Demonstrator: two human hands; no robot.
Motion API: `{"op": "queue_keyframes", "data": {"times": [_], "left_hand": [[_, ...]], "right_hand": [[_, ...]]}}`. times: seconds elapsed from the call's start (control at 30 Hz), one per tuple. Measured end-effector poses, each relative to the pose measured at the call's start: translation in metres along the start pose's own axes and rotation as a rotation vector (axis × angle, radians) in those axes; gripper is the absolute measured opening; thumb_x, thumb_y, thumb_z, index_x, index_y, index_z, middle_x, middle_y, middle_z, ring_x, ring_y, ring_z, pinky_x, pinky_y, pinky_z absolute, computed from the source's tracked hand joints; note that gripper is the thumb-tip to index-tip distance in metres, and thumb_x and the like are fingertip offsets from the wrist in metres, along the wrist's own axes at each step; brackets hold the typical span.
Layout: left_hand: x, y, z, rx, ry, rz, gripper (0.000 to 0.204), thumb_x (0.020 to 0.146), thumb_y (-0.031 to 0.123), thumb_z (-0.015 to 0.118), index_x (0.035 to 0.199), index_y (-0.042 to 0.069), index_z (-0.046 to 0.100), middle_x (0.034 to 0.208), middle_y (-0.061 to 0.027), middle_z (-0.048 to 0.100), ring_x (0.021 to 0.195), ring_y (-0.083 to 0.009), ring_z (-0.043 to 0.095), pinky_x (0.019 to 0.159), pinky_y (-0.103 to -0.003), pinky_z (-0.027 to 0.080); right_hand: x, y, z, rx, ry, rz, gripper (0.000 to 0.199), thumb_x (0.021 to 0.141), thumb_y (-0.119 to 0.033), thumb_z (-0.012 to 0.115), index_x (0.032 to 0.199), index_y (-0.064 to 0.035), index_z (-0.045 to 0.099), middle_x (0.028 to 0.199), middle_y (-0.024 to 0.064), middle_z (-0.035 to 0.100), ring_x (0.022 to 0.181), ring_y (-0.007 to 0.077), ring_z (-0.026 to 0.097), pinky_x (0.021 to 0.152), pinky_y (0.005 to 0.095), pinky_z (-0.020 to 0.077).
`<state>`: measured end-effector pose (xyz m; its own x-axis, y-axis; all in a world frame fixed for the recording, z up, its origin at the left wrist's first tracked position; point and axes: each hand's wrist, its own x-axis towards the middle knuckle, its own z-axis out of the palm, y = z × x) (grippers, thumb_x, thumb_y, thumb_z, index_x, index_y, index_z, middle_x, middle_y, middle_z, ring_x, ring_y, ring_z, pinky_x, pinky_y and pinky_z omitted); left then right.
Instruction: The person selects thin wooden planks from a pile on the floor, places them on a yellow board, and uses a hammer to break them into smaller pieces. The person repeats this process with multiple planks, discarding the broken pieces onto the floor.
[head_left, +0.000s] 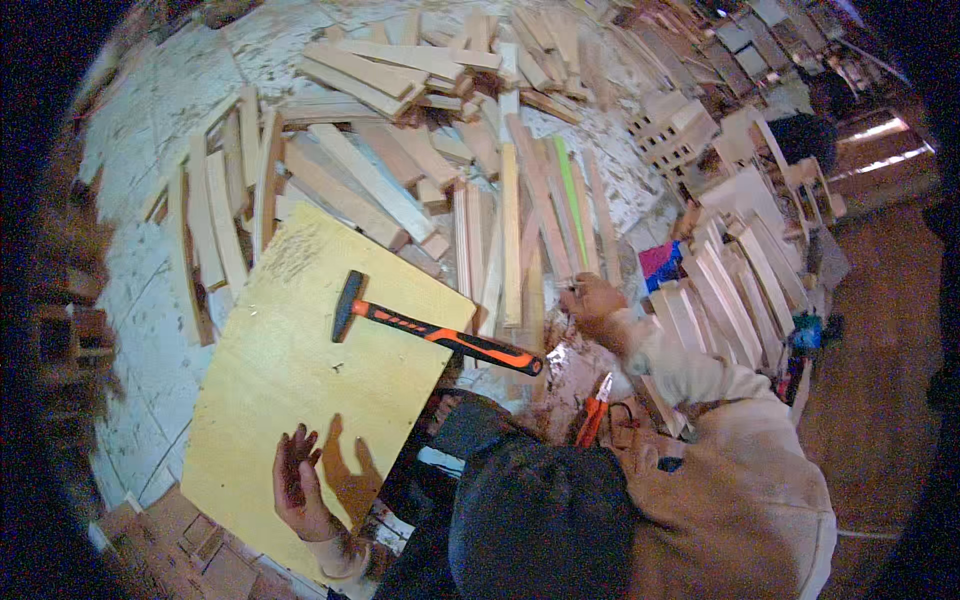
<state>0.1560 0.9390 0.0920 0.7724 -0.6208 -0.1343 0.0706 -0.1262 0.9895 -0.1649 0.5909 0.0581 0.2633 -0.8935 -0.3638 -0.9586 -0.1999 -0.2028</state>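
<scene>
My left hand [300, 485] is raised over the lower part of a yellow plywood board [260, 365], its fingers apart and nothing in them. A hammer [430, 332] with a dark head and an orange-and-black handle lies across the board, its handle end jutting past the right edge. My right hand [597, 305] is at the near ends of several long wooden strips [540, 200], fingers drawn together; what they pinch, if anything, is too small to make out. Orange-handled pliers [595, 412] lie just below that hand, beside a shiny, crumpled-looking patch [558, 356].
Loose wooden slats [370, 75] are heaped on the pale tiled floor [140, 340] beyond the board. More slats [205, 200] lie at the left. Stacked wood pieces [720, 310] stand at the right, near a pink-and-blue packet [660, 265]. My dark-clothed knee [540, 520] rises in front.
</scene>
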Motion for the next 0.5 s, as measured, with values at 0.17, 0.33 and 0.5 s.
{"op": "queue_keyframes", "data": {"times": [0.17, 0.33, 0.5], "left_hand": [[-0.004, 0.019, 0.003, 0.015, 0.063, -0.029, 0.038, 0.096, 0.008, 0.051, 0.131, -0.007, 0.049, 0.122, -0.0223, 0.061, 0.112, -0.0297, 0.06, 0.095, -0.041, 0.048], [-0.008, 0.034, 0.004, 0.115, 0.136, -0.03, 0.034, 0.093, 0.004, 0.054, 0.126, -0.006, 0.054, 0.119, -0.0217, 0.063, 0.112, -0.0292, 0.061, 0.095, -0.04, 0.048], [0.005, 0.056, 0.016, 0.664, 0.017, 0.405, 0.038, 0.086, 0.003, 0.061, 0.124, -0.002, 0.055, 0.124, -0.0216, 0.059, 0.119, -0.0357, 0.055, 0.101, -0.044, 0.043]], "right_hand": [[0.026, -0.073, 0.043, -0.008, -0.195, 0.012, 0.058, 0.083, -0.045, 0.064, 0.114, 0.0041, 0.056, 0.109, 0.0268, 0.063, 0.102, 0.0417, 0.062, 0.091, 0.0467, 0.0477], [0.01, -0.083, 0.03, 0.34, 0.01, -0.129, 0.055, 0.087, -0.031, 0.059, 0.123, 0.0084, 0.048, 0.108, 0.0287, 0.063, 0.101, 0.0438, 0.061, 0.09, 0.0473, 0.049], [-0.01, -0.12, 0.01, 0.306, 0.443, -0.735, 0.043, 0.083, -0.012, 0.064, 0.123, 0.0014, 0.053, 0.104, 0.0168, 0.063, 0.094, 0.035, 0.061, 0.083, 0.0414, 0.0499]]}}
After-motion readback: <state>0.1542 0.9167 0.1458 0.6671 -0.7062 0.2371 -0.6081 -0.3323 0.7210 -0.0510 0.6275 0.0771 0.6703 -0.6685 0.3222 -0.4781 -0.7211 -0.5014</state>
